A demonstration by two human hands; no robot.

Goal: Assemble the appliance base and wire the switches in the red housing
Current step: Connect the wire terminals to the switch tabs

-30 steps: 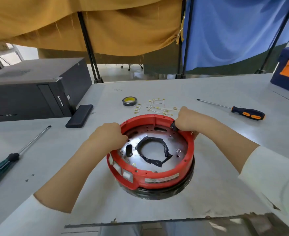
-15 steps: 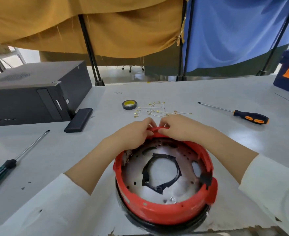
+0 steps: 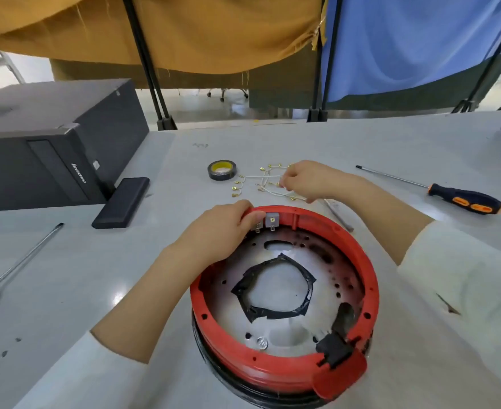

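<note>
Round red plastic housing [image 3: 371,278] is gripped at its far rim by the left hand [image 3: 225,228]; beyond it, the right hand [image 3: 308,180] pinches thin white terminal-tipped wires [image 3: 265,184], apparently fetching one for the grey switches [image 3: 272,221].

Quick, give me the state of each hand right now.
Left hand: grips the far rim of the red housing.
Right hand: pinches the white wires on the table behind the housing.

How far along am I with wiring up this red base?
Done: the red housing sits on the black base, with switches seated in its far rim. In hand: left hand steadies that rim, right hand picks at the loose wires. Left: no wires on the switch terminals yet.
</note>
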